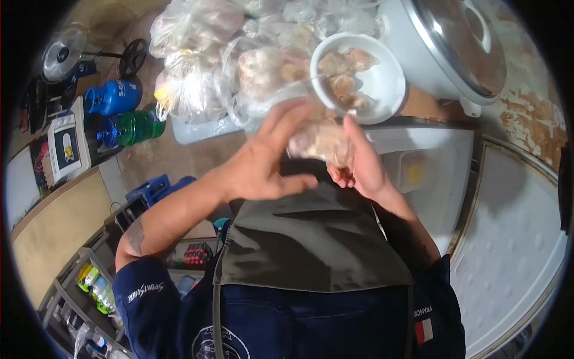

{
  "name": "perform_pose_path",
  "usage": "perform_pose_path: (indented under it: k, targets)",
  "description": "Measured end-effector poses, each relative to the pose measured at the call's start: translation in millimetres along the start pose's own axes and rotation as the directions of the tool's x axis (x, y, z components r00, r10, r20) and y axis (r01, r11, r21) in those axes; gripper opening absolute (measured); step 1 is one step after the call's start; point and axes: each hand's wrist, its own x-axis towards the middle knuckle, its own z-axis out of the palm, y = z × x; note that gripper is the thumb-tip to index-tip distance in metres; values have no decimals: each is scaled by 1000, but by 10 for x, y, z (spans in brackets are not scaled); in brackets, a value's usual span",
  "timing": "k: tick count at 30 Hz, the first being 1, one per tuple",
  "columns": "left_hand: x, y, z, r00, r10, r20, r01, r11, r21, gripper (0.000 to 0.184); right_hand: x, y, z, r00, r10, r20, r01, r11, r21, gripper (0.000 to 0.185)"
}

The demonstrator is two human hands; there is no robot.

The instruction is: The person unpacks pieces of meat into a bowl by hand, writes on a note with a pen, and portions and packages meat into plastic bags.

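Observation:
My right hand [368,163] grips a small clear plastic bag of pale meat pieces [324,142], which looks like raw chicken and is blurred by motion. On the other side of the bag, my left hand [263,158] is open, its thumb and fingers apart; whether its fingertips touch the bag I cannot tell. Just beyond the bag stands a white bowl [391,90] with several pieces of browned meat [342,84] inside. A large knotted bag of meat [260,72] lies to the left of the bowl.
More filled plastic bags [194,30] are piled at the back left. A large white pot [412,48] with a shiny lid stands back right. An open freezer [418,143] is in front, its white lid [508,239] at right. Gas cylinder [115,97] and water bottle [134,125] stand left.

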Motion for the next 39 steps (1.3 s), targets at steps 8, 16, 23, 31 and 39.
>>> perform_pose_path:
  k: [8,16,23,31,39]
  targets:
    - [194,-414,131,968,-245,49,210,692,-691,35,133,21,-141,738,-654,-163,513,702,-493,66]
    - [127,-359,255,928,-373,3,259,638,-725,32,295,143,-291,802,-584,-127,563,810,-165,52]
    - [23,-533,359,925,-379,10,264,626,-734,35,381,203,-211,845,-501,-188,525,843,118,51]
    - [43,-368,336,945,-321,-65,217,762,-610,28,401,214,-208,864,-454,-218,490,857,158,51]
    - [1,-428,407,919,-390,-49,226,628,-745,36,305,327,-190,876,-480,-39,464,862,-204,44]
